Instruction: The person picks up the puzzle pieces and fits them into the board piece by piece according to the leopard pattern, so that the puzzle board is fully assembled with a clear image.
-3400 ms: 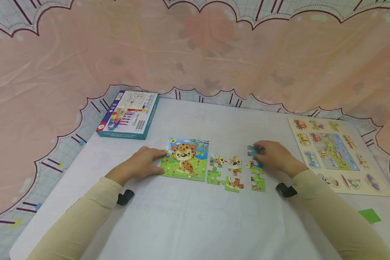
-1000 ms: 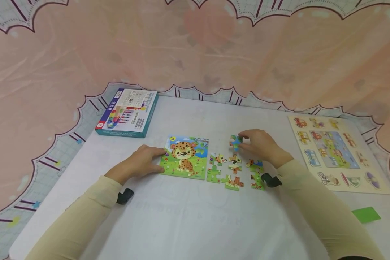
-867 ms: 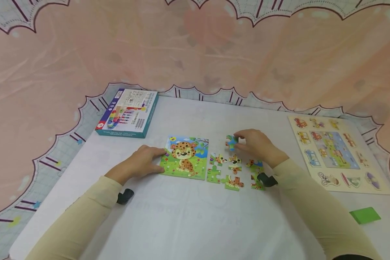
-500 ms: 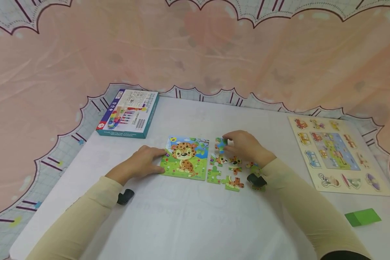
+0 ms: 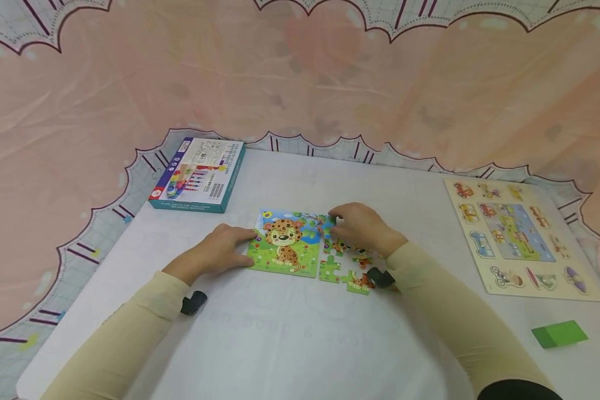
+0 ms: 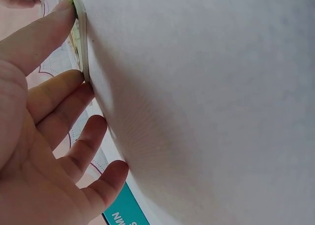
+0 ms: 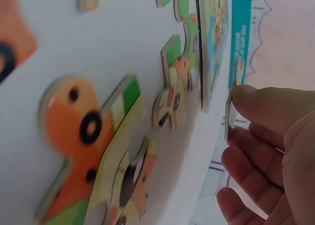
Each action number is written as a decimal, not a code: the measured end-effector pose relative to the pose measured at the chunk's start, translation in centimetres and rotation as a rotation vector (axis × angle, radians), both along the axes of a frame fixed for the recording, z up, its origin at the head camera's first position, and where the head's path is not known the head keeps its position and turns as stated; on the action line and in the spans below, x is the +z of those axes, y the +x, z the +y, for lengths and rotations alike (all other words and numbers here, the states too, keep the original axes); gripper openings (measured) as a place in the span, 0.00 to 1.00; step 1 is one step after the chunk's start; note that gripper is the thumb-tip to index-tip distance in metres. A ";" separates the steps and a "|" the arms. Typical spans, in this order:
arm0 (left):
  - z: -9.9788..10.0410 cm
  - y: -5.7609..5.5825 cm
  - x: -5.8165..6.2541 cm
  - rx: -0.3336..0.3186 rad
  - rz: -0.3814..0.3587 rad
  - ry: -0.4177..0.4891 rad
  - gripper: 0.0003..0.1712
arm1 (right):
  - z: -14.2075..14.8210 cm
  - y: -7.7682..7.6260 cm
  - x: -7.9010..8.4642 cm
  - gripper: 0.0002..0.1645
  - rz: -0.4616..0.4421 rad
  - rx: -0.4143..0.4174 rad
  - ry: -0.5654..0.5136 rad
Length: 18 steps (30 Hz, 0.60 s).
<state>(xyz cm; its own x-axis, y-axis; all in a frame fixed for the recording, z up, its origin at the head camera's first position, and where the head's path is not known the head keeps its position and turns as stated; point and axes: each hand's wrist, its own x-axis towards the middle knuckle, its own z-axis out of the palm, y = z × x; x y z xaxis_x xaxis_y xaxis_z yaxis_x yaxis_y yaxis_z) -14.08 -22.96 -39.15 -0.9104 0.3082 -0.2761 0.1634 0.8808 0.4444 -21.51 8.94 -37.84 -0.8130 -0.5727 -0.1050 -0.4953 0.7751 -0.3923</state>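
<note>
In the head view a square leopard picture board (image 5: 285,247) lies flat mid-table. My left hand (image 5: 215,250) rests at its left side, thumb and index finger touching the edge; the left wrist view shows the fingers fairly straight and spread. Between thumb and fingertips, my right hand (image 5: 362,225) pinches a blue-and-green jigsaw piece (image 5: 326,225), which overlaps the board's upper right corner. That piece (image 7: 229,116) appears edge-on, raised off the table, in the right wrist view. Several loose jigsaw pieces (image 5: 329,269) with leopard parts lie right of the board, some hidden under my right wrist.
At the back left lies a teal-sided box (image 5: 197,175). A cream puzzle board with vehicle pictures (image 5: 522,244) is on the right, and a green block (image 5: 562,334) sits in front of it. A printed curtain (image 5: 300,100) hangs behind the table.
My right hand picked up the blue-and-green jigsaw piece from the right column and carried it leftward to the board's upper right corner. My left hand stayed at the board's left edge.
</note>
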 end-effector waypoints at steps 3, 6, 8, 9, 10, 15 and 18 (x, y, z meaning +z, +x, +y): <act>0.0 0.0 0.0 -0.007 0.003 -0.001 0.39 | -0.5 -0.1 -0.1 0.26 0.002 0.013 0.007; 0.0 0.0 0.1 -0.014 0.008 -0.003 0.39 | -0.9 -0.2 -0.3 0.26 0.007 0.028 0.015; 0.0 0.0 0.0 -0.018 0.013 -0.003 0.39 | -1.2 -0.3 -0.3 0.26 0.008 0.034 0.021; 0.0 0.0 0.0 -0.018 0.013 -0.004 0.39 | -1.3 -0.3 -0.3 0.26 0.006 0.034 0.022; -0.1 -0.1 0.0 -0.017 0.013 -0.004 0.39 | -1.4 -0.3 -0.3 0.26 0.005 0.036 0.027; -0.1 -0.1 -0.1 -0.015 0.013 -0.006 0.39 | -1.8 -0.3 -0.4 0.26 0.002 0.043 0.034; -0.1 0.0 -0.1 -0.015 0.012 -0.004 0.39 | -2.1 -0.3 -0.5 0.26 0.002 0.051 0.035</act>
<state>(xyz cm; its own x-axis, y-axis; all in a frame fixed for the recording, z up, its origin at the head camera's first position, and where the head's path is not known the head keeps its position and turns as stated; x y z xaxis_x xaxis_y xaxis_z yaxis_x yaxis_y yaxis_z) -14.10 -23.05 -39.20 -0.9087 0.3213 -0.2664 0.1823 0.8797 0.4391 -21.82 6.81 -38.35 -0.7833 -0.6091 -0.1238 -0.5352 0.7622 -0.3641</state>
